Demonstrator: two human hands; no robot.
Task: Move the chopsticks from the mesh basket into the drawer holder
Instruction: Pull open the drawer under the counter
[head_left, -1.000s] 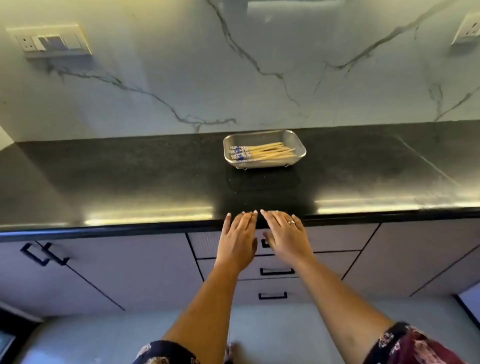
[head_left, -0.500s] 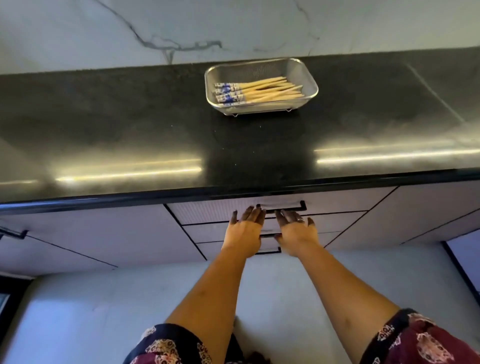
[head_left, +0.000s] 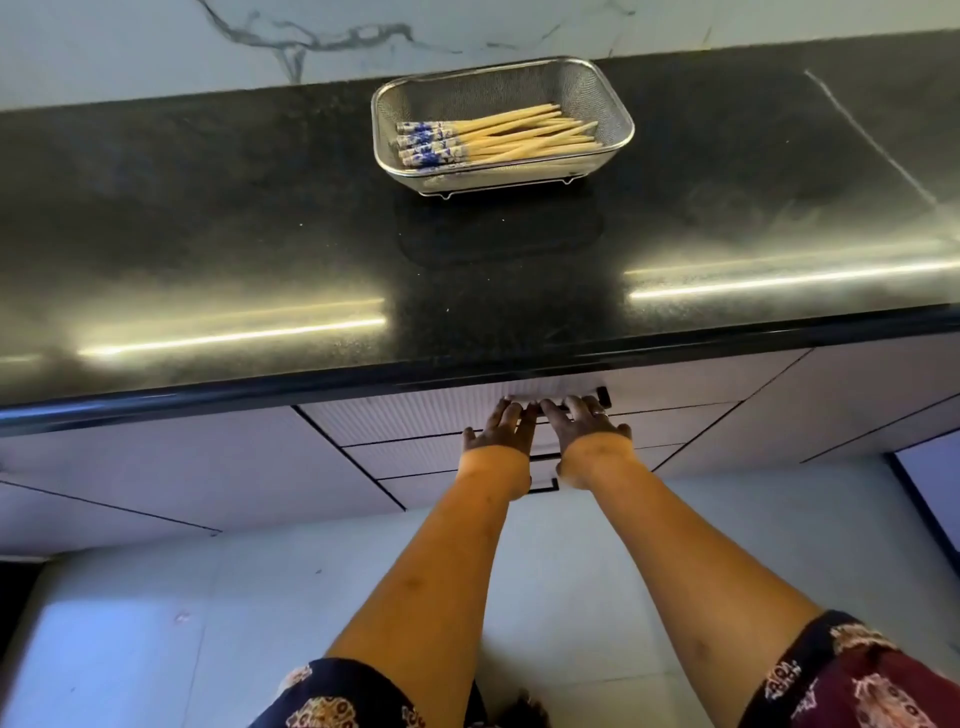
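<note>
A long strip of light reflected off the black countertop (head_left: 208, 249) at about nine o'clock. Below its rounded front edge ran pale cabinet fronts, and the top drawer (head_left: 405, 415) sat just under the overhang, shut or nearly so; its inside, and any holder within it, was hidden.

Toward twelve o'clock stood the mesh basket (head_left: 618, 111) on small wire feet, well back on the counter near the marbled wall (head_left: 156, 47). The chopsticks (head_left: 498, 137) lay inside it in a loose bundle, their blue-and-white patterned ends pointing to nine o'clock and their plain tips to three o'clock.

At the centre, just past six o'clock of the basket, the left hand (head_left: 498, 431) reached up to the top drawer's front, palm down, fingers stretched and curling at the tips onto the black handle (head_left: 602, 397). The right hand (head_left: 587, 426) lay just beside it, nearly touching, a ring on one finger, its fingers likewise hooked over the same handle. Whether either hand fully clasped the bar could not be told, since the fingertips were lost in shadow under the counter edge.

Patterned sleeves (head_left: 857, 675) showed at five and seven o'clock, above a pale tiled floor (head_left: 130, 623).
</note>
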